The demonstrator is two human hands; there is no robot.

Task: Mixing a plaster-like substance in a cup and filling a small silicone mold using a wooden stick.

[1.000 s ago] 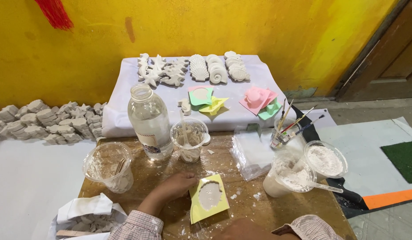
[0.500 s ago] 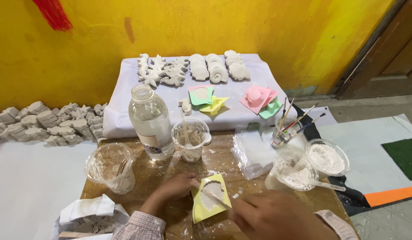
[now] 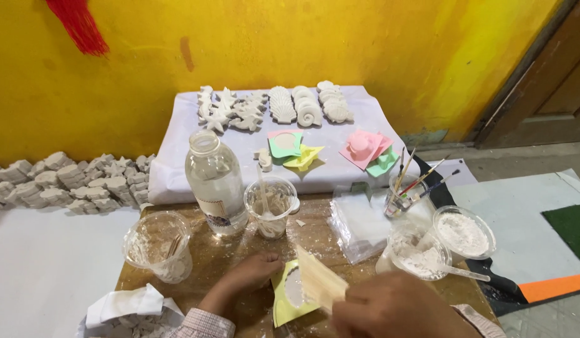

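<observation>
Two hands [image 3: 249, 278], yellow mould [image 3: 289, 299] between, seemingly touching

right hand [image 3: 396, 310] cut off; blurred stick [image 3: 321, 285] hides mould [image 3: 290, 294]

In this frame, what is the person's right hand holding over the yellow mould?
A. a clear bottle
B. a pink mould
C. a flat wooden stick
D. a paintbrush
C: the right hand grips a flat wooden stick laid across the yellow mould, which the left hand steadies on the table.
</observation>
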